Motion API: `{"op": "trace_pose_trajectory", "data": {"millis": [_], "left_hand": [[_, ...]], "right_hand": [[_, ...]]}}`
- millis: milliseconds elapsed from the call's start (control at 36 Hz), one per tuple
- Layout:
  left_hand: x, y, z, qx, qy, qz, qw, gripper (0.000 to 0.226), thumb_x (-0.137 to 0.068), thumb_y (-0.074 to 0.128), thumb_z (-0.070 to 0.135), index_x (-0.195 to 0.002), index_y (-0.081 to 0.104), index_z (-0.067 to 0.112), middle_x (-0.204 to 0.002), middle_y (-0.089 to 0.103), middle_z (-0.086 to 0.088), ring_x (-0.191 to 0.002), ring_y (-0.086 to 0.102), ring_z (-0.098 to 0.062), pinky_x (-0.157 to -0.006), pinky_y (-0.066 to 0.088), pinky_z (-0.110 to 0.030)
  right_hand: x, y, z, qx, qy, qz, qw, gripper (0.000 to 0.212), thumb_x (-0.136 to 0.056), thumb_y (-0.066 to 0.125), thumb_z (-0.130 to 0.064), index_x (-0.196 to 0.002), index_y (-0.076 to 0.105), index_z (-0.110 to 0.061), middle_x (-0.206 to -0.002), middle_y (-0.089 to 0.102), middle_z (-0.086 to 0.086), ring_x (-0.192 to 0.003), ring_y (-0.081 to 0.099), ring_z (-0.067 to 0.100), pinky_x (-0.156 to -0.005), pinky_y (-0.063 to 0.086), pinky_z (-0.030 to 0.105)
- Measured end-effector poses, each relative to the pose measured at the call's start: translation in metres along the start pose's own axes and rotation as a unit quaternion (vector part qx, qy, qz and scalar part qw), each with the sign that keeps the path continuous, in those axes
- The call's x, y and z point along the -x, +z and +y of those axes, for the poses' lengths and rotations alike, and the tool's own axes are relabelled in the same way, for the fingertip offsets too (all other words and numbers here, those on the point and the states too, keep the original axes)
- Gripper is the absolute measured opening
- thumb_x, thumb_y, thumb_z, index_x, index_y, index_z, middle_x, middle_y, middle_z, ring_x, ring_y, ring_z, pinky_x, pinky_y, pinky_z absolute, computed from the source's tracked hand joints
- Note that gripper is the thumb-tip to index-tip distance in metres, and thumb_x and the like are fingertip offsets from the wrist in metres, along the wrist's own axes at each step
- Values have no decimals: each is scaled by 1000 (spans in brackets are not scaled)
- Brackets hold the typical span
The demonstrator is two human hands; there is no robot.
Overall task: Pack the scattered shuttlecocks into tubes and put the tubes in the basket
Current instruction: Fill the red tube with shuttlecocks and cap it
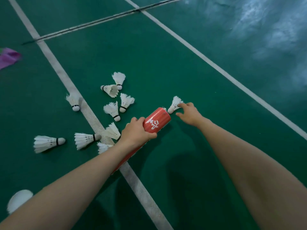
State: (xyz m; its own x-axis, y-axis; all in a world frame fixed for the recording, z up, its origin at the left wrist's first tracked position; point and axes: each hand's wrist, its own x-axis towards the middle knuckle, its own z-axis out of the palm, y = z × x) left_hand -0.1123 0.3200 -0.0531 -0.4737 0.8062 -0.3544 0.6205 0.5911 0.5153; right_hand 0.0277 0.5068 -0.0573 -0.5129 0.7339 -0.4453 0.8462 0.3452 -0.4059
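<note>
gripping red tube (157,121) w/ left hand (136,131); right hand (189,113) unclenched, touching shuttlecock (174,105) just past tube mouth

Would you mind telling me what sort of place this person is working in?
Most likely an indoor badminton court: a green floor marked with white lines, feather shuttlecocks scattered on it, and a red tube held in the left hand.

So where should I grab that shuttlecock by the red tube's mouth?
Lightly pinch the shuttlecock by its feather skirt from the right, as the right hand reaches. Its cork points at the open end of the red tube, so it should slide in cork first.
</note>
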Motion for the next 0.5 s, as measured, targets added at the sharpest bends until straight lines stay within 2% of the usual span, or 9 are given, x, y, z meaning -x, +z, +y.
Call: {"op": "trace_pose_trajectory", "data": {"millis": [83,194,250,361,500], "left_hand": [[-6,7,0,8,-14,-1,1000,55,-66,66,60,-108,50,29,-96,46,3,-84,57,-19,-79,52,-39],[-9,14,2,21,-32,-10,999,55,-67,68,60,-110,52,29,-96,47,4,-82,56,-15,-79,52,-36],[-9,19,2,18,-36,-13,999,53,-67,68,60,-108,52,29,-94,47,4,-82,55,-13,-77,52,-35],[-9,25,2,12,-45,-23,999,52,-67,68,60,-105,52,29,-95,48,4,-80,55,-11,-78,53,-36],[-4,31,13,3,-29,-38,999,51,-69,68,59,-107,50,31,-97,49,4,-79,55,-10,-70,47,-30]], "right_hand": [[-22,2,-3,-45,-6,35,998,53,-95,51,-25,-145,34,-22,-153,17,17,-139,20,36,-113,23,43],[-43,12,-9,-37,-7,18,999,53,-93,55,-26,-144,38,-24,-157,12,13,-144,7,31,-115,16,47],[-48,19,-5,-63,7,14,998,52,-91,57,-25,-141,43,-21,-155,18,13,-142,14,32,-114,21,47],[-45,30,10,-104,27,68,992,39,-90,56,-18,-129,56,-13,-138,47,15,-125,44,31,-102,40,39],[-19,31,20,-140,39,148,978,28,-93,53,-15,-118,63,-7,-124,60,11,-112,56,27,-91,42,31]]}}
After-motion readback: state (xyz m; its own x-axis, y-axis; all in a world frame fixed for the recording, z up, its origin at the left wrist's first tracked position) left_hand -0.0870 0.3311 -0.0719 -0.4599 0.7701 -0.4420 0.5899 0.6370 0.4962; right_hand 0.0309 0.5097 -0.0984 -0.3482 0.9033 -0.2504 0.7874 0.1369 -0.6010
